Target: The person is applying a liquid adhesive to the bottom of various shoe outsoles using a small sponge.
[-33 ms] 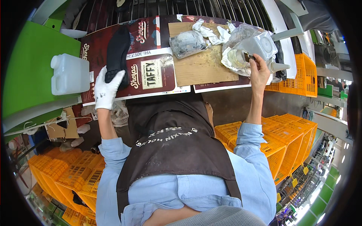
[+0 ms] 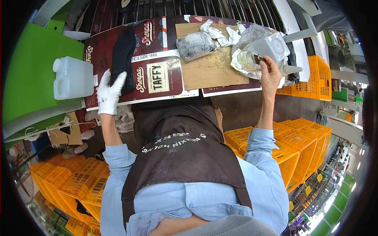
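Note:
A long black shoe sole (image 2: pixel 123 55) lies lengthwise on the printed maroon cardboard (image 2: pixel 157 91) to the left. Beside its near end is my left hand (image 2: pixel 109 94) in a white glove, thumb and fingers spread, holding nothing; the thumb tip is at the sole's edge, and I cannot tell if it touches. Over to the right, my bare right hand (image 2: pixel 269 76) pinches a small dark handle above a clear cup (image 2: pixel 248 61). What the handle belongs to is hidden. A translucent bottle with a pale nozzle (image 2: pixel 292 70) lies right by that hand.
A white plastic jug (image 2: pixel 73 78) stands on the green surface at left. Brown cardboard (image 2: pixel 212 72) carries a smudged container (image 2: pixel 195 46) and crumpled white tissue (image 2: pixel 220 37). Orange crates (image 2: pixel 303 141) stack at both sides, and metal rollers (image 2: pixel 177 10) run along the far side.
My left hand has drawn back from the sole's near end, which now shows more fully and sits slightly straighter. My right hand has stayed in place.

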`<state>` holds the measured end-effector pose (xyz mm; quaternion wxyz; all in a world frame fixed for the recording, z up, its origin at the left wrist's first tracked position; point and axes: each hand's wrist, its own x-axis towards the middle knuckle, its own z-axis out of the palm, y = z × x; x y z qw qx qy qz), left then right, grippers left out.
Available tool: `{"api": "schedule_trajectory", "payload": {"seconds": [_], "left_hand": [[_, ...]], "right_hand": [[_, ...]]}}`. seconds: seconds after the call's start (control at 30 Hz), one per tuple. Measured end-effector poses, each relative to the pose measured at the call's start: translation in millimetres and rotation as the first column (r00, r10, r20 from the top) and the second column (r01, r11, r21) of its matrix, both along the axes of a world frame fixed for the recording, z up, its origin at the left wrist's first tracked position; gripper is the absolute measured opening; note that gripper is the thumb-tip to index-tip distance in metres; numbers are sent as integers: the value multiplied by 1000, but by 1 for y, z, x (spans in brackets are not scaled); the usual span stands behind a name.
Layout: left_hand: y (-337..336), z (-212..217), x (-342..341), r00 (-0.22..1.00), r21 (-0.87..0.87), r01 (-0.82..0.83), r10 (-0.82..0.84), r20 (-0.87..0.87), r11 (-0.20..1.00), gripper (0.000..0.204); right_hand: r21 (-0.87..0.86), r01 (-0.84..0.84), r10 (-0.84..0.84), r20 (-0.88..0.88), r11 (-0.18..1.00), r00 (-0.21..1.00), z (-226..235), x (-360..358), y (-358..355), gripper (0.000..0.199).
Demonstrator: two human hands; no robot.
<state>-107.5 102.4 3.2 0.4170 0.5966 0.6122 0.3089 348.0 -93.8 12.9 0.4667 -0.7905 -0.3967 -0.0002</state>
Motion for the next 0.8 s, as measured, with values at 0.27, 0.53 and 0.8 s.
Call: {"api": "schedule_trajectory", "payload": {"seconds": [0.27, 0.53, 0.8], "left_hand": [[17, -8, -21, 171, -591, 453, 585, 793, 668, 35], [-17, 0, 10, 355, -402, 421, 260, 898, 813, 32], [-79, 27, 81, 428, -318, 637, 21, 904, 703, 40]], "right_hand": [[-102, -57, 59, 12, 993, 998, -5, -3, 4, 25], [75, -54, 73, -286, 996, 955, -17, -1, 9, 26], [468, 25, 374, -736, 884, 564, -13, -9, 30, 28]]}}
